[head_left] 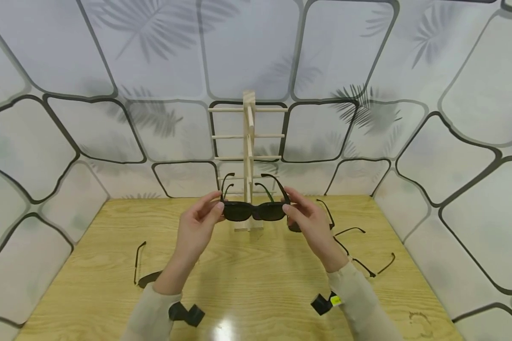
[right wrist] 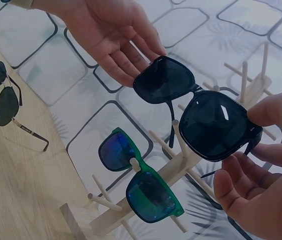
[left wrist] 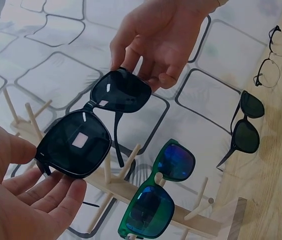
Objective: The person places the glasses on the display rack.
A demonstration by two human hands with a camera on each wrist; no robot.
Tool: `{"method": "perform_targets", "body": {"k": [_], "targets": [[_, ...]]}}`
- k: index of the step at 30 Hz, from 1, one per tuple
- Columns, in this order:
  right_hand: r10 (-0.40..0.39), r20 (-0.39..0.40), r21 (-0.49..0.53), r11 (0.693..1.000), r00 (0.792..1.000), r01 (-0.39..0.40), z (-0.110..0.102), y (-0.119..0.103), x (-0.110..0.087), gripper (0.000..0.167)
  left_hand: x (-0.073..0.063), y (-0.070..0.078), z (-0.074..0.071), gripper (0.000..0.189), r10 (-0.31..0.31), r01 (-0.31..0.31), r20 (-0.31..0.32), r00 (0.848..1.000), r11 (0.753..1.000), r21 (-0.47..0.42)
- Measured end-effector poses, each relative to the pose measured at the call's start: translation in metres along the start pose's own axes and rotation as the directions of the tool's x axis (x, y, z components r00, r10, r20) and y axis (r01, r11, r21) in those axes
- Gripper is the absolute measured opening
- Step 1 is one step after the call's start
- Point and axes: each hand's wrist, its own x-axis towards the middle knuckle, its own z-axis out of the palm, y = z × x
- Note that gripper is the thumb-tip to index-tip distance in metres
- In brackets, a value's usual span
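Note:
Both hands hold a pair of black sunglasses (head_left: 237, 211) by its two outer ends, lenses facing me and temples unfolded toward the rack. My left hand (head_left: 196, 229) pinches one end between thumb and fingers. The other end is pinched by my right hand (head_left: 311, 225). Behind them stands a wooden display rack (head_left: 249, 97) with thin pegs on both sides. Green-framed sunglasses (left wrist: 149, 211) with mirrored blue-green lenses sit low on this rack, below the black pair in both wrist views; the black pair largely hides them in the head view.
On the wooden table (head_left: 239, 284), dark-lensed sunglasses (head_left: 148, 279) lie at the left. Another dark pair (left wrist: 245, 136) and thin-rimmed clear glasses (left wrist: 269, 72) lie to the right. Patterned white panels (head_left: 166, 132) close off the back and both sides.

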Motion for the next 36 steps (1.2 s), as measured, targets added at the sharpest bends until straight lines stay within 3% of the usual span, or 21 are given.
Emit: {"method": "perform_targets", "body": {"k": [15,28,36], "targets": [[0.028,-0.004,-0.036,0.999,1.0,-0.028,0.002,0.004,0.014,0.052,0.012,-0.003,-0.002,0.037,0.009,-0.009,0.0,1.0,1.0,0.009],[0.073,-0.038,0.008,0.997,0.997,-0.073,0.006,0.01,0.024,0.05,0.023,-0.008,-0.001,0.037,-0.033,0.033,-0.012,0.999,0.999,0.006],[0.09,-0.044,-0.031,0.995,0.995,-0.091,0.007,0.011,0.028,0.05,0.028,-0.01,-0.002,0.037,-0.058,0.058,-0.014,0.998,0.998,-0.003]]}}
